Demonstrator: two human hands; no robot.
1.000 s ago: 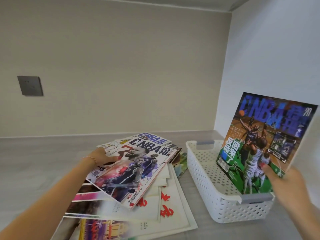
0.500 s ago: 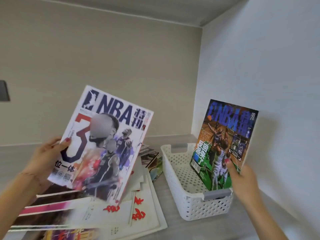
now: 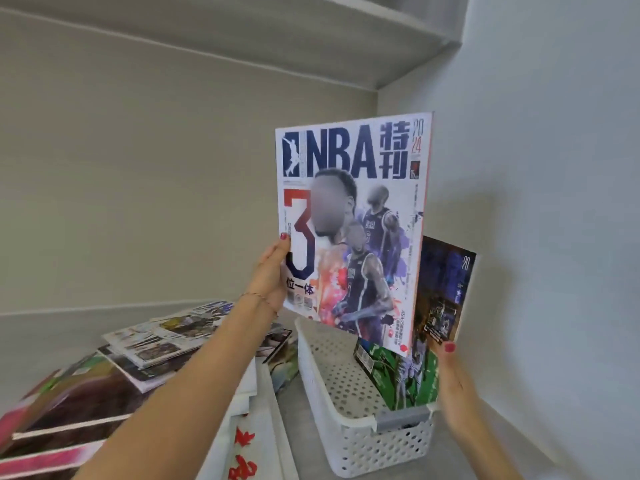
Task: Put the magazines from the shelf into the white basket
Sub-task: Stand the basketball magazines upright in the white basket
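Observation:
My left hand [image 3: 269, 275] grips the left edge of a white NBA magazine [image 3: 353, 216] and holds it upright above the white perforated basket [image 3: 349, 438]. A dark blue and green NBA magazine [image 3: 440, 306] stands on edge inside the basket at its right side, partly hidden behind the white one. My right hand [image 3: 450, 379] holds that dark magazine by its lower right edge. More magazines [image 3: 159, 344] lie in a loose pile on the shelf to the left of the basket.
The grey shelf surface [image 3: 45, 344] runs to a beige back wall. A white side wall [image 3: 554, 237] stands close to the right of the basket. Another shelf board [image 3: 381, 15] is overhead. White booklets with red characters [image 3: 246, 445] lie beside the basket.
My left hand has carried the white NBA magazine up off the pile and rightward over the basket. The dark magazine has stayed standing in the basket in my right hand.

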